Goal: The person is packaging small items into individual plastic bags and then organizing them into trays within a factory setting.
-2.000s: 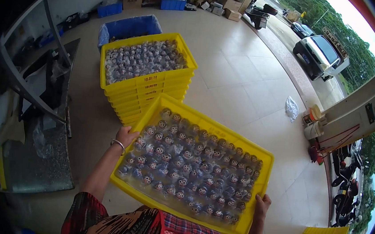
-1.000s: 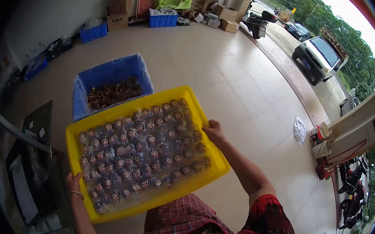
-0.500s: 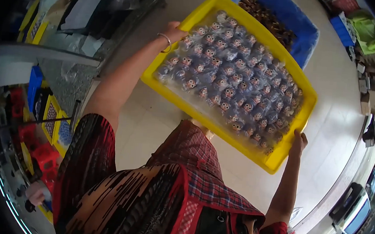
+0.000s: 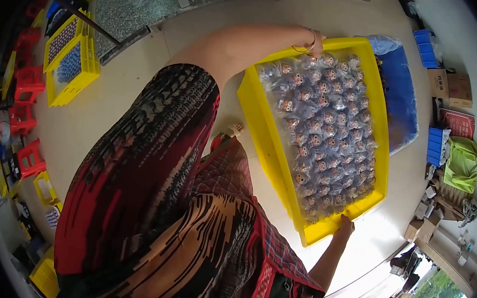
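Observation:
Between my two hands hangs a yellow plastic tray (image 4: 270, 146), tilted, its long side running away from me. Rows of small figures with big round eyes (image 4: 332, 120), each in a clear plastic bag, fill it. My left hand (image 4: 315, 42), a bangle at its wrist, grips the far short rim. The near short rim is held by my right hand (image 4: 346, 225), its fingers wrapped over the edge. Beyond the tray's right side, partly hidden by it, stands a blue bin (image 4: 402, 101) with a clear plastic liner.
Yellow crates (image 4: 80, 81) holding small items sit on the floor at left, near several red stools (image 4: 28, 88). Along the right wall are cardboard boxes (image 4: 459, 89), blue bins (image 4: 436, 146) and a bright green bag (image 4: 463, 163). A bare foot (image 4: 236, 129) shows below the tray.
I have turned, and the tray now points away from me rather than lying crosswise. The blue bin's brown contents are now mostly hidden behind it. Both hands keep their hold.

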The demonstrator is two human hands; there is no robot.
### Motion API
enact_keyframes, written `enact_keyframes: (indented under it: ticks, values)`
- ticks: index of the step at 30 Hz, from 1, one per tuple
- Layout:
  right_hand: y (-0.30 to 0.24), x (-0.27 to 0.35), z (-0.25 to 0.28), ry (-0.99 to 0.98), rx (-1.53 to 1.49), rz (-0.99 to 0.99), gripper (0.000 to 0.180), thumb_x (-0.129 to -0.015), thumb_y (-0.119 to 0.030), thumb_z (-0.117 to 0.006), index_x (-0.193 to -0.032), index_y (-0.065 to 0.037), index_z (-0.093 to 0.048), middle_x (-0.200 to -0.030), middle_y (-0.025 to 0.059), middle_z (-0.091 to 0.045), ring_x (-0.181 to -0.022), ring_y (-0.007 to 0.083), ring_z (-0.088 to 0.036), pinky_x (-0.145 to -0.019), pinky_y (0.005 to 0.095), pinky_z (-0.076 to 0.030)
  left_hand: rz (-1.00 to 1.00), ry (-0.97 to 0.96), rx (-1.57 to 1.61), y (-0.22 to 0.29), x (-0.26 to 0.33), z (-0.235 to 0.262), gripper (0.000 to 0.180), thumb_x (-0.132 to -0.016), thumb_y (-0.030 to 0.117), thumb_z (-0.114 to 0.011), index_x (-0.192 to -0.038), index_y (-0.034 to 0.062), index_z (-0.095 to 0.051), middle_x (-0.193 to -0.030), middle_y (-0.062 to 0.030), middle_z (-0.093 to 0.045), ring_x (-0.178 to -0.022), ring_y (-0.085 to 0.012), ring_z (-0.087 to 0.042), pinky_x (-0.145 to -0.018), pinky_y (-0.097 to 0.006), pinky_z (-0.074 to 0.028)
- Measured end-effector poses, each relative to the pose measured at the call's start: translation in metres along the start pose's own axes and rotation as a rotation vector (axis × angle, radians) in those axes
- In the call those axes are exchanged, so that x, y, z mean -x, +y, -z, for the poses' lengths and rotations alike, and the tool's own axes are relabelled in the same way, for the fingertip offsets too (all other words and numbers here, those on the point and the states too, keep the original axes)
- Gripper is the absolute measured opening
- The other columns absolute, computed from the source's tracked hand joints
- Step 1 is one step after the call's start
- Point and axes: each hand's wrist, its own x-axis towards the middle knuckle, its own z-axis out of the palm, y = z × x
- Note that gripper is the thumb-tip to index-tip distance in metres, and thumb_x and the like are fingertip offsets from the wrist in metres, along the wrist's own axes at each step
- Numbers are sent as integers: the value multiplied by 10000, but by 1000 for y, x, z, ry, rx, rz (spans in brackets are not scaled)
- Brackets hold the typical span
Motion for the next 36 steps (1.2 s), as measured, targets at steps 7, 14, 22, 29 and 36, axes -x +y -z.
enact_keyframes:
  ticks: [7,14,22,29,36]
  values:
    - [19,23,-10,58,-38,31,253,-686,22,-659,-922,11,-568,-848,111,-590,-730,255,-591,-664,396,-519,-33,37,-91,-2,-3,-17,722,-683,218,-775,-1315,41,-476,-1241,-164,-573,-1106,-268,-567,-927,-359,-457]
    - [5,15,-4,6,-70,38,278,-703,5,-668,-958,16,-559,-880,126,-595,-761,275,-602,-684,404,-525,-100,97,-172,6,8,-4,674,-651,206,-756,-1270,61,-531,-1194,-178,-599,-1113,-299,-568,-932,-375,-460]
    - [4,11,-24,-312,-184,-226,406,-864,-186,-588,-1195,40,-526,-1043,125,-617,-918,258,-612,-819,354,-502,-198,200,-231,-59,-13,7,629,-701,373,-706,-1220,51,-554,-1119,-187,-632,-1051,-308,-603,-896,-393,-479]
    - [18,17,-11,-308,-232,-155,435,-856,-223,-589,-1199,39,-531,-1036,122,-619,-915,240,-609,-811,328,-491,-400,648,-169,-91,134,-22,547,-854,331,-634,-1335,130,-466,-1123,-217,-609,-1021,-384,-583,-860,-404,-481]
    - [34,7,6,-379,-264,-80,471,-870,-283,-577,-1216,33,-526,-1054,118,-624,-934,241,-609,-816,327,-490,-430,827,-102,-60,353,-128,327,-843,13,-562,-1170,18,-578,-1146,-163,-607,-1042,-308,-586,-877,-375,-475]
